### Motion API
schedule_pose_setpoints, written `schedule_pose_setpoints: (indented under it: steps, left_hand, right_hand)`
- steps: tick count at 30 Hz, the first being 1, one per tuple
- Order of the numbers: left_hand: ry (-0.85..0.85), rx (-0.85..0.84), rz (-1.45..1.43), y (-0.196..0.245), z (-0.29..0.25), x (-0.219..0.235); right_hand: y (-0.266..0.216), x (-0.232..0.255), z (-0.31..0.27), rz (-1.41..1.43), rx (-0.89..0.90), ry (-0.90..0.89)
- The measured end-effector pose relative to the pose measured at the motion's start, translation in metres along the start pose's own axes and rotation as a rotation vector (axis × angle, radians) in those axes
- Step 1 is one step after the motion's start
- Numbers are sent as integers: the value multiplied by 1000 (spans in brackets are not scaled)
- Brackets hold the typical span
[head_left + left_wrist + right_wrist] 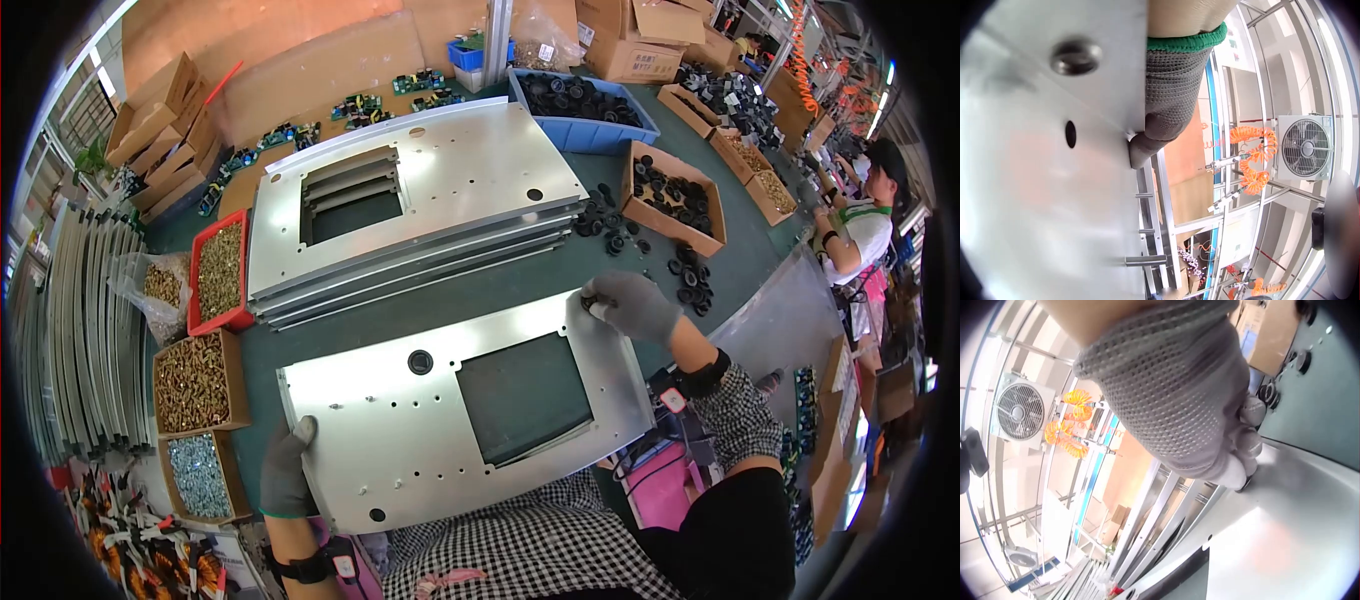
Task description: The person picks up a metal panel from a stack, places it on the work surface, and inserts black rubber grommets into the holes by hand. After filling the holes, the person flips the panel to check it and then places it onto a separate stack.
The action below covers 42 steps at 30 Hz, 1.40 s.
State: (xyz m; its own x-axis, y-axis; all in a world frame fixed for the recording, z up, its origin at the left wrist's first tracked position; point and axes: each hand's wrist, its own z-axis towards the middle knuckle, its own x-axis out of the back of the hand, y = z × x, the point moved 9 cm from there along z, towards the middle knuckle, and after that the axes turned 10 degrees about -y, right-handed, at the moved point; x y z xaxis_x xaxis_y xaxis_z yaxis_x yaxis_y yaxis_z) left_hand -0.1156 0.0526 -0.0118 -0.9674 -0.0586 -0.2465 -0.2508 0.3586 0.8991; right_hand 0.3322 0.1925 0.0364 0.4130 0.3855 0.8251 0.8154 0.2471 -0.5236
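Pinching a grommet (pixel 1247 483) at 2 o'clock, the right hand (pixel 634 306) may tilt it if the left hand (pixel 286 470), gripping the panel (pixel 400 440) at 8 o'clock, slips.

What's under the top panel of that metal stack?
More metal panels: edges show in front and through the cutout in the top panel, above the green tabletop. Their faces are mostly covered.

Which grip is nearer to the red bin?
The left. The left grip holds the left end of the loose metal panel, on the wearer's side of the red bin; the right grip is at the panel's far right corner, well across the bench.
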Motion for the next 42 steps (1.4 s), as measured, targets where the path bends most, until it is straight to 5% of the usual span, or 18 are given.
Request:
schedule_pose_setpoints:
  steps: [5,11,14,17,20,25,29,32,37,40,42]
  left_hand:
    - [6,21,-6,1,-2,-1]
    - [5,0,-6,5,-5,-6]
    - [-3,-57,28,7,-5,-4]
    - [35,-118,43,8,-5,-1]
    - [16,-123,32,10,-6,-6]
    - [-69,-113,73,14,-2,-11]
    - [9,-79,99,9,-5,-3]
    - [62,-49,90,15,-9,-9]
    - [84,-38,-28,10,-9,-9]
    - [48,-42,-89,1,-3,-18]
    - [-37,-20,-110,4,2,-36]
  right_hand:
    - [-14,-8,4,-455,49,-1]
    - [-25,-6,26,-667,-56,-294]
    - [-21,25,28,-804,85,58]
    - [46,10,19,93,-44,-243]
    - [46,2,-1,542,-153,-202]
    - [46,-6,-9,619,-235,-123]
    - [80,49,-27,107,-328,149]
    - [85,55,-43,-98,-520,91]
    - [88,47,-38,-172,-390,292]
    - [34,58,-27,0,-111,420]
    - [-45,47,-21,378,30,251]
